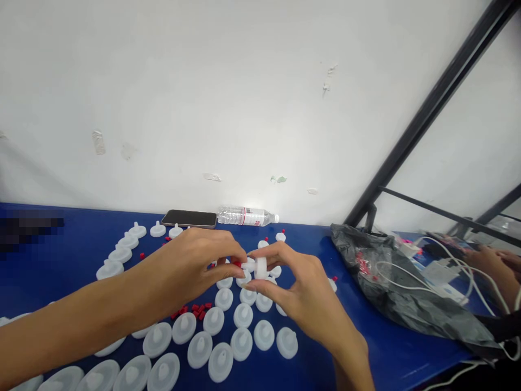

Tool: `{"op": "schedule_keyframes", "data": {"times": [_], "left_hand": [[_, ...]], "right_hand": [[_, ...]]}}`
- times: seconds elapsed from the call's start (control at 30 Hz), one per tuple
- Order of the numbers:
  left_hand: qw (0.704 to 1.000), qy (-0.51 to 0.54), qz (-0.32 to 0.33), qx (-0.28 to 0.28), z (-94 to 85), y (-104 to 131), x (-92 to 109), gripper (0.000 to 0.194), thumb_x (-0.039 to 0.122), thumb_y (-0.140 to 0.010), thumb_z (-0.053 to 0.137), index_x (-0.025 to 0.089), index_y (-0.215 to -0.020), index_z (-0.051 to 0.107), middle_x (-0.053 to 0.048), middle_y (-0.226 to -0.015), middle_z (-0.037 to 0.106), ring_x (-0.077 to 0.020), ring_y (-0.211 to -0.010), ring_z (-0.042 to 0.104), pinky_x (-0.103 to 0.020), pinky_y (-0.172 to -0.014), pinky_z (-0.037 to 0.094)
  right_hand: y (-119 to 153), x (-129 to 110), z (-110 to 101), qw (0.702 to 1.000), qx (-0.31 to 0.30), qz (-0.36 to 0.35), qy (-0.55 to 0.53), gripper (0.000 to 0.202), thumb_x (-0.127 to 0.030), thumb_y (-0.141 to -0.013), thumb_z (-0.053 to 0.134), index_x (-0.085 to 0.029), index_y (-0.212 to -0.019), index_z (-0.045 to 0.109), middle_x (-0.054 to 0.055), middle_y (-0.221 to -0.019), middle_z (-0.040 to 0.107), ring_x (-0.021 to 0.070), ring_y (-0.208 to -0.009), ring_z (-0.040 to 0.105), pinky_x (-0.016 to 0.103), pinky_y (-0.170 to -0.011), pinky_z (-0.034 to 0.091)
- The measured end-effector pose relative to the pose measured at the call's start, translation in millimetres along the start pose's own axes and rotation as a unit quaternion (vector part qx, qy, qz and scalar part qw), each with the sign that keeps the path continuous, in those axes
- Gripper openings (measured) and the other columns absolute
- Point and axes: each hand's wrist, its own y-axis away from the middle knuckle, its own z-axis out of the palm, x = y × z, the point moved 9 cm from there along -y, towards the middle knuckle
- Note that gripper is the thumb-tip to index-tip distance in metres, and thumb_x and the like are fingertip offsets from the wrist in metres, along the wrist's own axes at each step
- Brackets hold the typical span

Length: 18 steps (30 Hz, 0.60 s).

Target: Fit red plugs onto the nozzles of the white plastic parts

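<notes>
Nearest the camera, rows of smooth white plastic discs (199, 349), each round with a raised nub, lie on the glossy blue tabletop (81, 250). Above them both hands meet: the right hand (297, 288) pinches a small white cap (260, 267) at its fingertips, and the left hand (187, 266) presses a tiny red plug (237, 263) toward it. The fingers hide how the two parts join. Loose red plugs (195, 310) lie under the left wrist. A crumpled black bag (399, 293) lies to the right.

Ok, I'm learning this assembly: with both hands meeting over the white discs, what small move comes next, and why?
Probably press the red cap at the left hand fingertips onto the white disc pinched by the right hand: they nearly touch.
</notes>
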Motion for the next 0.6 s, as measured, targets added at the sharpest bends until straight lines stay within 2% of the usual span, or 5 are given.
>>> {"op": "schedule_keyframes", "data": {"times": [0.13,0.23,0.37,0.6], "left_hand": [[0.999,-0.035,-0.015,-0.012,2.4,3,-3,0.039,0.049,-0.107,0.051,0.025,-0.095,0.079,-0.002,-0.090,0.078,-0.0137,-0.064,0.061,-0.031,-0.065,0.045],[0.999,-0.045,0.002,-0.001,0.3,4,-2,0.043,0.050,-0.109,0.049,0.024,-0.092,0.079,-0.003,-0.092,0.078,-0.0131,-0.063,0.059,-0.031,-0.066,0.047],[0.999,-0.037,0.034,0.018,-1.7,6,3,0.033,0.040,-0.110,0.053,0.024,-0.098,0.080,-0.001,-0.094,0.078,-0.0107,-0.062,0.059,-0.028,-0.069,0.049],[0.993,-0.077,0.084,0.044,-3.5,9,16,0.026,0.030,-0.111,0.054,0.022,-0.102,0.077,0.000,-0.092,0.077,-0.0097,-0.061,0.060,-0.025,-0.062,0.048]], "right_hand": [[-1,-4,1,1.000,0.003,-0.008,0.011,0.032,-0.050,-0.095,0.083,-0.040,-0.122,0.071,-0.006,-0.105,0.080,0.0208,-0.103,0.073,0.032,-0.083,0.056],[-1,-4,-1,1.000,0.020,-0.010,0.015,0.034,-0.048,-0.093,0.085,-0.040,-0.123,0.070,-0.007,-0.103,0.080,0.0209,-0.102,0.073,0.033,-0.086,0.056],[0,-4,-1,0.999,0.025,-0.020,0.010,0.034,-0.047,-0.093,0.086,-0.037,-0.121,0.070,-0.006,-0.102,0.080,0.0210,-0.101,0.074,0.034,-0.087,0.057],[0,-9,-2,0.998,0.035,-0.046,0.003,0.035,-0.044,-0.092,0.087,-0.035,-0.121,0.071,-0.006,-0.099,0.079,0.0195,-0.095,0.074,0.032,-0.083,0.056]]}}
